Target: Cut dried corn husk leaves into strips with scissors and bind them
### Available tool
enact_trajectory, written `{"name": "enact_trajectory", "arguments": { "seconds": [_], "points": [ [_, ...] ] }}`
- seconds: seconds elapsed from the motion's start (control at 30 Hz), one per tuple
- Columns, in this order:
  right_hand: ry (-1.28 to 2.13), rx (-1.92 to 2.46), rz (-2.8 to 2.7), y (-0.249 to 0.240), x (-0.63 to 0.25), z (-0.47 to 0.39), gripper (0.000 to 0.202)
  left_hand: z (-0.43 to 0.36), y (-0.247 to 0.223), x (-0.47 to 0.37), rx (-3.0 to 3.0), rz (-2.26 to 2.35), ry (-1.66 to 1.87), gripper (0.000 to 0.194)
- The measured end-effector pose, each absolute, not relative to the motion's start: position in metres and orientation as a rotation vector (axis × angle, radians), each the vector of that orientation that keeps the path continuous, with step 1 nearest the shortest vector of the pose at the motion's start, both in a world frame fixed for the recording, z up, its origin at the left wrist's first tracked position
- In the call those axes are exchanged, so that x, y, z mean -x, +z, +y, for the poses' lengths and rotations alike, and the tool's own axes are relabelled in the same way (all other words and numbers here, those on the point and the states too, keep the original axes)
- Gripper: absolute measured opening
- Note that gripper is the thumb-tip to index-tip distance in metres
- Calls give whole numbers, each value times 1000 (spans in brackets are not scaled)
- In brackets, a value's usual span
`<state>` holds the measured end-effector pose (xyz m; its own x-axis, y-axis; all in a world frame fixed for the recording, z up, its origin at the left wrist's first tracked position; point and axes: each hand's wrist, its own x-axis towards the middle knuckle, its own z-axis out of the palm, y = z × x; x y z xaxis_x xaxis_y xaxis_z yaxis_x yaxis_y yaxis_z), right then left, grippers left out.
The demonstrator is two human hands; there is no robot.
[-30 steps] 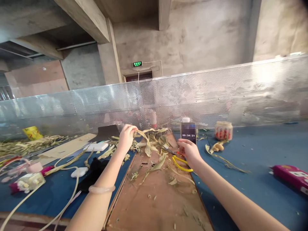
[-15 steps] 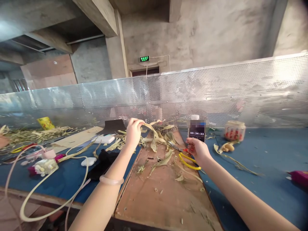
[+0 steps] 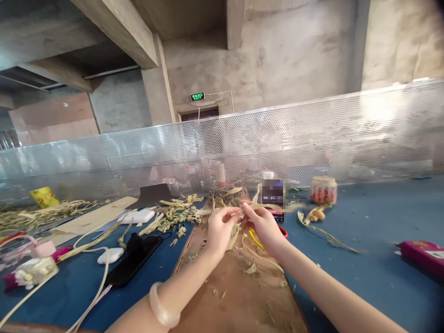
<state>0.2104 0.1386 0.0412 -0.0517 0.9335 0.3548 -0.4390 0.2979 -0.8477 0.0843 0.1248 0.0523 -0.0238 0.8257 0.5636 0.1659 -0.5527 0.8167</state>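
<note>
Above the brown wooden board (image 3: pixel 243 296), my left hand (image 3: pixel 221 229) and my right hand (image 3: pixel 263 227) meet with their fingertips nearly touching. Both pinch a pale dried leaf strip (image 3: pixel 270 206), which stretches out to the right past my right hand. Scissors with yellow and red handles (image 3: pixel 255 239) lie beneath my right hand, partly hidden by it. More dried leaves (image 3: pixel 234 236) rest on the board under and behind my hands. Just behind my right hand stands a dark timer screen (image 3: pixel 273 192), partly blurred.
On the blue table (image 3: pixel 374 231) are a jar (image 3: pixel 323 190) and a magenta tool (image 3: pixel 421 255) at the right. At the left lie a black phone (image 3: pixel 135 261), a white case (image 3: pixel 110 255), looping cables, heaps of dried leaves (image 3: pixel 180 215) and a yellow packet (image 3: pixel 44 197). Perforated metal sheeting (image 3: pixel 294 138) stands behind.
My left hand has moved right and down, and my right hand slightly left, so they now meet at the leaf strip. My right hand has left the scissors' handles. The view has shifted right.
</note>
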Motion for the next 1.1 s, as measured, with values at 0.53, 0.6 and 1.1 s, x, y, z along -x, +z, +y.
{"name": "enact_trajectory", "arguments": {
  "seconds": [0.53, 0.6, 1.1],
  "points": [
    [1067, 583, -1090, 40, -219, 148, 32, 120, 52, -83, -2088, 1148, 1586, 18],
    [1079, 578, -1074, 40, -220, 149, 32, 120, 50, -83, -2138, 1165, 1576, 20],
    [1295, 526, -949, 43, -220, 145, 38, 118, 49, -81, -2324, 1131, 1612, 24]
  ]
}}
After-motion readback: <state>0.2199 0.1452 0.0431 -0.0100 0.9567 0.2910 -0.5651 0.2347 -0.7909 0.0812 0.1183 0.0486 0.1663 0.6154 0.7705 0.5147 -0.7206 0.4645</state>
